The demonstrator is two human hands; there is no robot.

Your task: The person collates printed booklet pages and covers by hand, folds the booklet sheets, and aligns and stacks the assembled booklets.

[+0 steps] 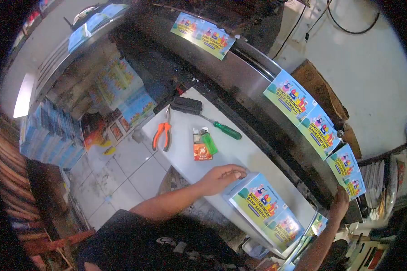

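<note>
My left hand [224, 177] is at the upper left corner of a stack of printed booklets [262, 203]. Its fingers are curled in, and I cannot make out whether anything is between them. The stack has blue and yellow covers reading "Buku Tabungan Bank Sampah" and lies on a white board [230, 158]. Over at the right, my right hand [340, 203] grips the lower edge of a printed booklet cover [347, 170]. That cover rests against the long metal bar of a machine.
On the board lie orange-handled pliers [162, 134], a black pouch [186, 105], a green screwdriver [227, 130], a red cigarette pack [202, 151] and a green lighter [209, 143]. More covers [203, 35] hang along the metal bar [253, 88]. Booklet piles [52, 135] stand at left.
</note>
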